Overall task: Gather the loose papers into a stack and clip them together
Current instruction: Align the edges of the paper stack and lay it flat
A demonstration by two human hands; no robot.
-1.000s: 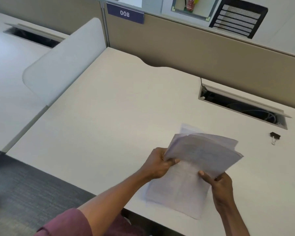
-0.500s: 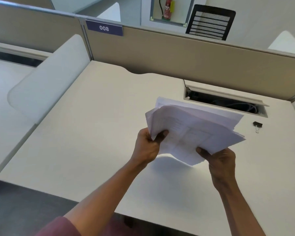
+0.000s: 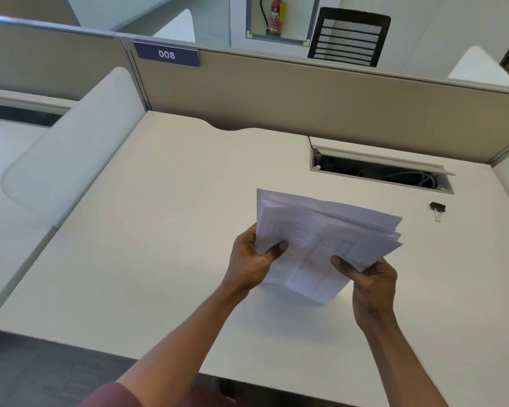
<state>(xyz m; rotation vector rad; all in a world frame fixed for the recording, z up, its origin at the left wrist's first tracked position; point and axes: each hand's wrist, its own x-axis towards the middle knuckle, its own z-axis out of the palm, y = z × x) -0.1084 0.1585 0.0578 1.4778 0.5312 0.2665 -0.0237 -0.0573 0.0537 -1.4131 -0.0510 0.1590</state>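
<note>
Papers [image 3: 321, 236] lower now, binder clip [image 3: 437, 207] apart.

Red extinguisher [image 3: 275, 14] beyond the beige partition [image 3: 306, 95].

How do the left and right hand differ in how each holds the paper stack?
The left hand grips the paper stack at its left edge, thumb on top; the right hand pinches the near edge further right, and sits nearer the binder clip. Both are closed on the stack, holding it above the desk.

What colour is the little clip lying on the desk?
Black, with silvery wire handles; the head view shows the clip best.
</note>
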